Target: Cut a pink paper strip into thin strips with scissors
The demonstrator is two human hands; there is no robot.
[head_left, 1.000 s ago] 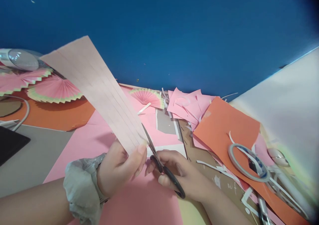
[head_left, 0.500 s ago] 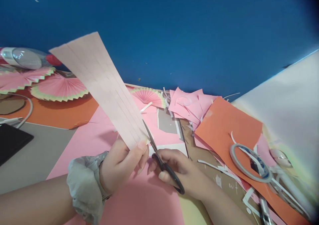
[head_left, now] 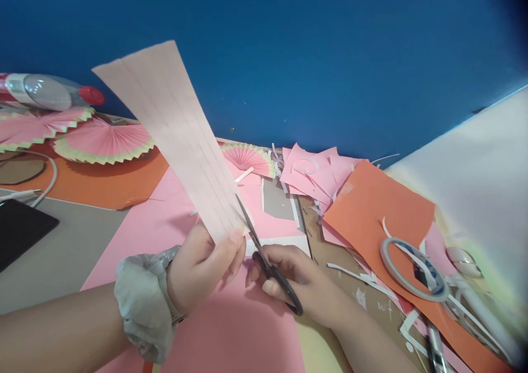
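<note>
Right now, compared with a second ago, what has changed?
The pale paper in the left hand has swung its upper end right and upward, standing steeper and uncovering the red bottle cap. The view itself shifted slightly. Nothing was taken hold of or let go: the right hand still holds the scissors at the paper's lower end, and the folded fans lie as before.

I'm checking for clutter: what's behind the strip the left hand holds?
Around the strip, a blue surface, pleated fans, orange paper and pink paper show; whatever it directly covers is hidden.
</note>
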